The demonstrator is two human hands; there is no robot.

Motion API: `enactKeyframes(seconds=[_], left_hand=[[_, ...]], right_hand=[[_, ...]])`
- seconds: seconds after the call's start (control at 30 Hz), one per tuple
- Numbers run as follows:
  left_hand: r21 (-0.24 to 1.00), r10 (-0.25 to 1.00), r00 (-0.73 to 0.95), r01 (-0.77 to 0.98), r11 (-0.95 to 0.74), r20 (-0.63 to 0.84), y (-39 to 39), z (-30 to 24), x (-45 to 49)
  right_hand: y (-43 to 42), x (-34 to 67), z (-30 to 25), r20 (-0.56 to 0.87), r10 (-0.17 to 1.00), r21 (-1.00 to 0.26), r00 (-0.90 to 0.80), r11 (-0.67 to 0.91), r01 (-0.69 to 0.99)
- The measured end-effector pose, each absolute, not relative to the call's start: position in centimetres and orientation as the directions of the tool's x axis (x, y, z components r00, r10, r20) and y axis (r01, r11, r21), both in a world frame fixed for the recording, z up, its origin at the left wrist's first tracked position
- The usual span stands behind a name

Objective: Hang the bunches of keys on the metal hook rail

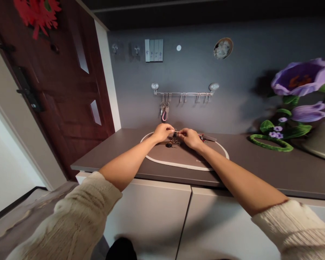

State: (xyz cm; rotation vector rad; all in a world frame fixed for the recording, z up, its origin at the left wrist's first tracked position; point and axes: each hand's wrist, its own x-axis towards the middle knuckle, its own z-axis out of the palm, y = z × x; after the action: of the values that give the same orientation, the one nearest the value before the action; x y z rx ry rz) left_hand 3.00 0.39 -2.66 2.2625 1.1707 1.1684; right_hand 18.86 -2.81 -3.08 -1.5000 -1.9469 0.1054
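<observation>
The left hand (163, 133) and right hand (190, 138) pinch the upper end of a key bunch (175, 135) between fingertips, above the brown mat (176, 157). Its long axis runs downward in view, lower keys pointing toward the wearer.

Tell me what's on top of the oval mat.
Keys lie on the mat near the left hand; something red peeks past the right hand. What the hands cover is hidden.

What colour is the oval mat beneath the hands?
The mat is brown with a whitish border, clearest in the head view.
</observation>
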Motion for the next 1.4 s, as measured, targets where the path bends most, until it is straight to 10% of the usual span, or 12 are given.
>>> enactKeyframes(seconds=[0.6, 1.4], left_hand=[[0.83, 0.856, 0.221, 0.225, -0.51, 0.467, -0.2, -2.4, 3.4], [0.637, 0.721, 0.12, 0.386, -0.668, 0.683, 1.3, -2.6, 2.8]], right_hand=[[-2.0, 18.6, -3.6, 0.512, 0.856, -0.779, -0.072, 0.498, 0.382], [-0.4, 18.2, -1.3, 0.665, 0.741, -0.587, -0.09, 0.593, 0.551]])
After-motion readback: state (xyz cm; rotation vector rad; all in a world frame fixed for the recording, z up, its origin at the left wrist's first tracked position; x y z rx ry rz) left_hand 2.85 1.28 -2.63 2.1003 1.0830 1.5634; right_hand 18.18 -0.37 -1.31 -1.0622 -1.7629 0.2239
